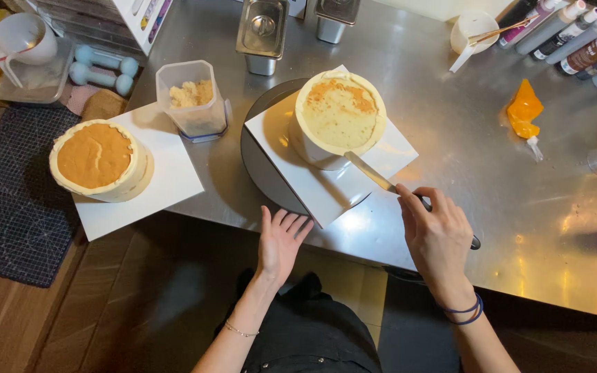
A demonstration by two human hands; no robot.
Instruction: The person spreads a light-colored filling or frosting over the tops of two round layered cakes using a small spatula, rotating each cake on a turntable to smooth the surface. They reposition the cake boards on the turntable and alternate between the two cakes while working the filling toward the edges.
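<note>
Right now my right hand [438,238] has its fingers closed around the dark handle of a palette knife [374,174], blade tip against the side of the frosted cake [338,117] on its white board [326,190] atop the turntable [260,173]. My left hand [279,242] is flat, fingers spread, holding nothing, touching the board's near corner. I judge that corner overhangs; a push could slide the board and gouge the frosting.

Labelled tubes [575,34] lie top right, apparently beside an orange bag [524,107].

Glossy steel table [492,173], matt white board [312,186]
</note>
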